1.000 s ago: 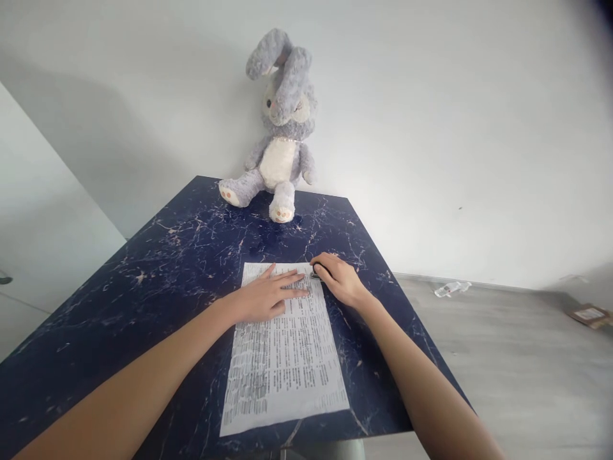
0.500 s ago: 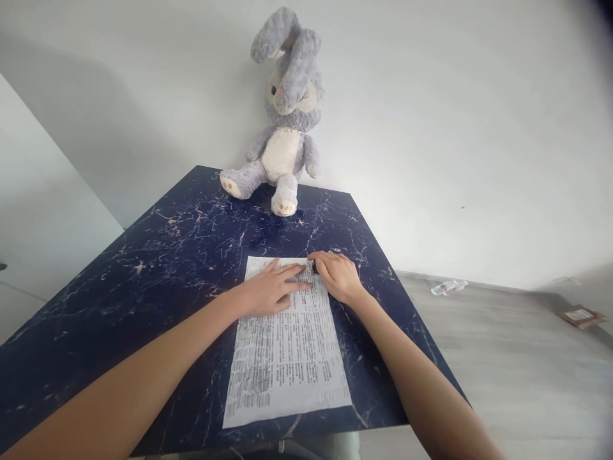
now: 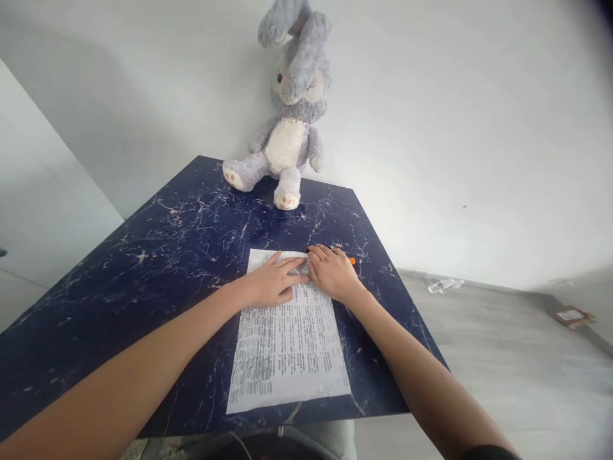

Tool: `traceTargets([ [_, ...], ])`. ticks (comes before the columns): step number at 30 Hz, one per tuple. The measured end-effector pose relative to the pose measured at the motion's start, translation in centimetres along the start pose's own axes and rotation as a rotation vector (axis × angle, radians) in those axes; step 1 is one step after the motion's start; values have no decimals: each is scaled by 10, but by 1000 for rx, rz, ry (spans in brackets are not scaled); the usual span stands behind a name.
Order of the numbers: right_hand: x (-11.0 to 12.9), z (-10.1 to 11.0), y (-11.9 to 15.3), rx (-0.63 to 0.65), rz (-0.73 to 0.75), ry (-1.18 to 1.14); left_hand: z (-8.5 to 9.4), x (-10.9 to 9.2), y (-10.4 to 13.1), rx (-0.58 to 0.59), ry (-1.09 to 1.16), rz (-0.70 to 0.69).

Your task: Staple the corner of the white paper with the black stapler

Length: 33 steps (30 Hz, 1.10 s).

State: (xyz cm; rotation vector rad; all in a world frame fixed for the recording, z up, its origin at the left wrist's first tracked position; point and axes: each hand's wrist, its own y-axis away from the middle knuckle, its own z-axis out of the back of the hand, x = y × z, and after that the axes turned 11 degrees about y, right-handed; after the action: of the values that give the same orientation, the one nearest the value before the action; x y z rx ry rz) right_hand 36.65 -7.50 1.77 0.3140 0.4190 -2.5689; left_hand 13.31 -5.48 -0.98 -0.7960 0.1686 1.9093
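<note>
A printed white sheet of paper (image 3: 297, 345) lies on the dark blue marbled table (image 3: 182, 255). On the sheet's upper part my left hand (image 3: 272, 281) rests flat, its fingers spread. My right hand (image 3: 332, 273) lies over the top right corner of the paper, fingers bent and close together, their tips near my left fingertips. Under and behind my right hand a dark object with an orange part (image 3: 353, 261) shows in part; most of it is hidden.
A grey plush rabbit (image 3: 286, 147) sits at the table's far end against the wall. On the floor to the right lie a clear plastic item (image 3: 445, 285) and a brown cardboard piece (image 3: 573, 316).
My right hand has turned more palm-down over the dark object, and an orange part now shows beside it. The view has shifted slightly, moving the rabbit up in the picture.
</note>
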Motion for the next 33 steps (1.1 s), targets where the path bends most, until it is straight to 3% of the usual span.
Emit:
traceTargets([
  [4,-12,12,3,43,-64,-59,4,0,2,15,10,0],
  [9,-36,26,11,123,-328,-44,8,-1,3,57,17,29],
  [14,-38,39,12,-41,-614,-16,8,1,2,22,44,28],
  [17,-14,43,8,-54,-487,-142,10,2,0,-86,106,21],
  [22,39,41,-1,66,-92,-230,20,7,-2,-471,228,101],
  [24,49,40,-4,67,-25,-203,22,9,-2,-515,236,111],
  [28,35,40,0,147,-26,-219,20,13,-2,-491,250,88],
  [33,-25,48,19,390,-28,-411,19,14,-2,-476,269,101],
])
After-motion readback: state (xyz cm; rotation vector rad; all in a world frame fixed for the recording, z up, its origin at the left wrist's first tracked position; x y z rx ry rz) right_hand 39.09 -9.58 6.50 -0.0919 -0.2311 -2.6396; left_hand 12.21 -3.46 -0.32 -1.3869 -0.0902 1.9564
